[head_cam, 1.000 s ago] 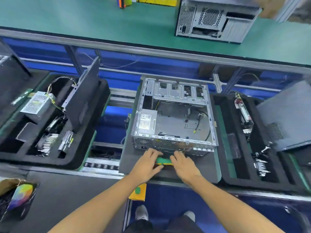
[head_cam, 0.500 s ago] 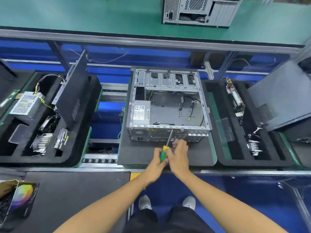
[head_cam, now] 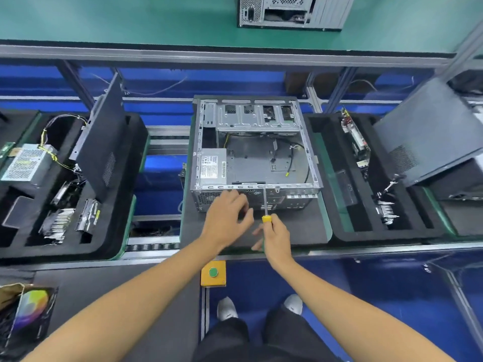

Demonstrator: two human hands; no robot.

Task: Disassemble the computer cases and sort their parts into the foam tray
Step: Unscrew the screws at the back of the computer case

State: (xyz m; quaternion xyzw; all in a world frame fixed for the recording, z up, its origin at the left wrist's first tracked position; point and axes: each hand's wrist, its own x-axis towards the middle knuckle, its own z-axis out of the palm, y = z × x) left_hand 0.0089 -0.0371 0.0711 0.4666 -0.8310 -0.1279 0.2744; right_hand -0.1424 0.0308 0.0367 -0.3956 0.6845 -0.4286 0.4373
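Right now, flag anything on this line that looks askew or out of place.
The dark grey side panel in the left black foam tray stands tilted on edge rather than lying flat. A loose yellow-tipped cable trails inside the open silver computer case. Nothing looks spilled or broken.

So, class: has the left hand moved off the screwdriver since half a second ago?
Yes. The left hand has left the screwdriver, going left along the computer case front.

an electronics factory line: roller conveyor (head_cam: 154, 246), foam trays (head_cam: 125, 231), green-matted bench (head_cam: 130, 19).
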